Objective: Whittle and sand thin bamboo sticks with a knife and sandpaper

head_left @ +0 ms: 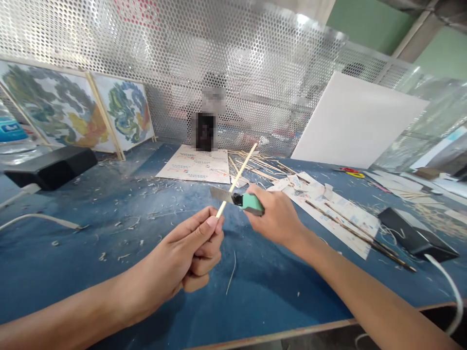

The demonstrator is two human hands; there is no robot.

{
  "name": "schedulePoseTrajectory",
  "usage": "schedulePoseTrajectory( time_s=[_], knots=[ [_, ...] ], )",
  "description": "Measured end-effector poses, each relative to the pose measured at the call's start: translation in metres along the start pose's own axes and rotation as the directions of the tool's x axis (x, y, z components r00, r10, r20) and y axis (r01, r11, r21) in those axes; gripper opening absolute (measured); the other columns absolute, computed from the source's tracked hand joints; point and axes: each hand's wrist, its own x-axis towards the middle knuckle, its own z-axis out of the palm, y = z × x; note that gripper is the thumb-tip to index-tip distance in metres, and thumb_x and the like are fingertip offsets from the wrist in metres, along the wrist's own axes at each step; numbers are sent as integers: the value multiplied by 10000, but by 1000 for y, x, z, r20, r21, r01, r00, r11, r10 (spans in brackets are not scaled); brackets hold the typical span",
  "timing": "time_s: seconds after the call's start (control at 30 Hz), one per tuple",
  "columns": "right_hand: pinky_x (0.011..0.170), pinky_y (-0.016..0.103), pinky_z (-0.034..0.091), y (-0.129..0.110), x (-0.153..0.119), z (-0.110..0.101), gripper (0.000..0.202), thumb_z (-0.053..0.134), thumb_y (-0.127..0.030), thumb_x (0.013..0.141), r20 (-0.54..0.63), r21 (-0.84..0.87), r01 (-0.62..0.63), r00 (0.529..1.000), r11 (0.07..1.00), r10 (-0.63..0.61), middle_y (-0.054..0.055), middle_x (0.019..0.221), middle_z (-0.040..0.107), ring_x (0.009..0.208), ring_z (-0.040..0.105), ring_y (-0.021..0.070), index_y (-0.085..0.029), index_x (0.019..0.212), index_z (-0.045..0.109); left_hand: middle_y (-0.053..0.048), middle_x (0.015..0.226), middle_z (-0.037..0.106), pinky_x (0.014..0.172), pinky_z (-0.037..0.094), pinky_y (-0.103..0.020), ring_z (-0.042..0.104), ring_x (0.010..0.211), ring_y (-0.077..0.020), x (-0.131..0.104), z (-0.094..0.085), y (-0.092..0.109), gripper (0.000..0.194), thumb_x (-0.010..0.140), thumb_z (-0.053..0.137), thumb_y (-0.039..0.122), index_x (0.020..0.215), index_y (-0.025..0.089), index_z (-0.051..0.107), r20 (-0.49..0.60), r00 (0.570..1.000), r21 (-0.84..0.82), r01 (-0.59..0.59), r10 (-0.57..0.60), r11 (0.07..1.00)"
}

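A thin pale wooden stick (241, 171) slants up and away above the blue table (153, 194). Its near end is pinched between the thumb and fingers of my left hand (199, 248), which is closed. My right hand (275, 214) is wrapped round the green handle of a utility knife (252, 203). The knife's blade points left and crosses the stick just above my left fingers. Part of the handle is hidden inside my right hand.
Wood shavings and thin sticks (262, 163) litter the table. Sandpaper sheets (195, 165) lie behind and right. Black boxes with cables (51, 165) stand at both sides. Painted panels (127, 112), a white board (357, 121), perforated metal (255, 73) and scissors (353, 172) are farther back.
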Motion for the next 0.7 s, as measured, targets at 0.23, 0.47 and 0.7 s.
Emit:
schedulePoseTrajectory(
  time_s=[0.23,0.47,0.7],
  knots=[
    [584,282,288,55,19,-18,165,515,-341,895,-195,-163,-324,937,932,291,-2,644,576,595,501,173,-233,771,528,96,641,244,371,179,-103,130,477,-48,-5,1,-5,262,1011,486,471,886,242,457,75,995,-5,73,-73,997],
    [622,292,303,86,24,-23,332,462,-499,956,-190,-301,-467,884,831,427,82,833,701,771,624,242,-206,991,616,87,648,288,393,137,-155,133,477,-50,1,-2,4,194,1025,474,388,950,225,547,54,998,30,17,-19,999],
    [684,289,362,76,30,-26,370,452,-492,994,-115,-360,-481,873,799,474,98,947,745,857,685,240,-212,1205,570,29,748,470,581,402,-239,404,586,-103,3,-6,26,120,934,641,325,917,207,626,-5,959,101,-280,282,955]
  ],
)
